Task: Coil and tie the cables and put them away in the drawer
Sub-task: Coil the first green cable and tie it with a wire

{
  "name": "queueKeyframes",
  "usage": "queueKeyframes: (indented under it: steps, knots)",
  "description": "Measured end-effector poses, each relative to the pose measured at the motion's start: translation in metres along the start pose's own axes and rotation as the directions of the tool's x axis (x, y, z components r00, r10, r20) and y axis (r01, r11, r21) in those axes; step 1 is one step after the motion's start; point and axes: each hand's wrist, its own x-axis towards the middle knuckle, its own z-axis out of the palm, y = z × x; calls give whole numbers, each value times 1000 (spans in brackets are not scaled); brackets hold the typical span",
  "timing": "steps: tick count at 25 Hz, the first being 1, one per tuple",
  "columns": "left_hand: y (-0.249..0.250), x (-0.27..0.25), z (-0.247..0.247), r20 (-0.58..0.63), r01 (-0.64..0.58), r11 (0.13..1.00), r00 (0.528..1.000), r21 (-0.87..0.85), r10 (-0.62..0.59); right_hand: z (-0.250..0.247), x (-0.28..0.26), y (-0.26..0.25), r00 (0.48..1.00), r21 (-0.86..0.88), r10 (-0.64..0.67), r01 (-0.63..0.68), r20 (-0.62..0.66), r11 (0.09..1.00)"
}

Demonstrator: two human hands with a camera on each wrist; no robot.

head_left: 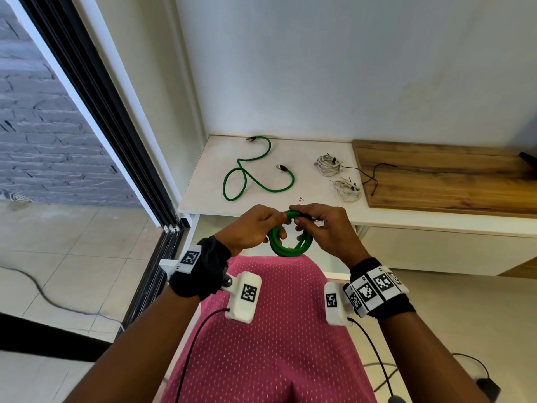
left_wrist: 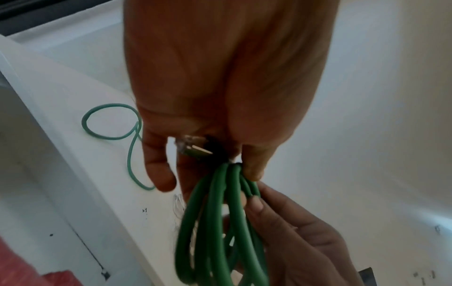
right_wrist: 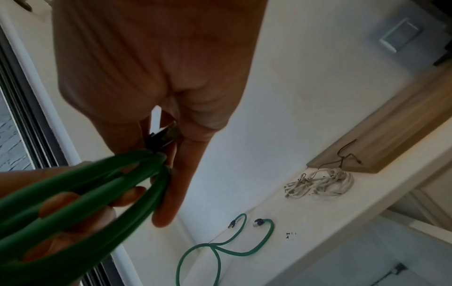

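I hold a coiled green cable (head_left: 290,242) in front of my chest with both hands. My left hand (head_left: 255,228) grips the coil's left side, and a plug (left_wrist: 189,147) shows between its fingers. My right hand (head_left: 316,225) pinches the top of the coil (right_wrist: 97,185), where a thin black tie (head_left: 302,215) runs across the strands. A second green cable (head_left: 255,173) lies loose and uncoiled on the white cabinet top (head_left: 203,181). Two bundled white cables (head_left: 329,164) (head_left: 347,189) lie to its right. The same loose green cable (right_wrist: 220,249) and white bundles (right_wrist: 320,181) show in the right wrist view.
A wooden board (head_left: 447,175) lies on the right part of the cabinet top, with a thin black wire (head_left: 374,175) trailing over its edge. A sliding door frame (head_left: 96,97) stands on the left. Below my hands is a white drawer (head_left: 328,257). Black cables lie on the floor tiles.
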Motion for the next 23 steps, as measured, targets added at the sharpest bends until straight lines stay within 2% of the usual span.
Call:
queueKeyframes:
  steps: [2, 4, 9, 10, 12, 13, 14, 15, 19, 23]
  knots:
    - [0, 0, 1, -10, 13, 996, 1000, -94, -14, -1, 2, 0, 999, 38, -18, 17, 26, 999]
    - [-2, 0, 3, -27, 55, 975, 998, -214, -63, -2, 2, -1, 998, 109, 22, -27, 51, 994]
    - [0, -1, 12, -76, 77, 882, 989, -466, -127, -2, 2, -6, 964, 233, 237, -260, 123, 937]
    - [1, -1, 13, -89, 67, 857, 987, -511, -131, -1, 2, -8, 948, 318, 298, -317, 107, 893]
    - [4, 0, 15, -124, 48, 793, 980, -607, -155, -2, 1, -12, 901, 580, 419, -402, 114, 708]
    - [6, 0, 16, -144, 37, 766, 975, -641, -168, -4, 0, -13, 881, 669, 450, -423, 147, 611]
    - [6, 0, 17, -165, 26, 757, 971, -652, -175, -5, -1, -13, 875, 700, 451, -433, 176, 568]
    - [6, 1, 18, -183, 19, 770, 967, -638, -176, -5, -1, -12, 878, 689, 440, -437, 187, 578]
    - [5, -2, 18, -189, 36, 887, 972, -461, -138, -3, -3, -7, 911, 562, 397, -388, 114, 730]
    - [7, -6, 17, -140, 52, 887, 982, -459, -130, -4, -3, -8, 924, 461, 371, -371, 94, 806]
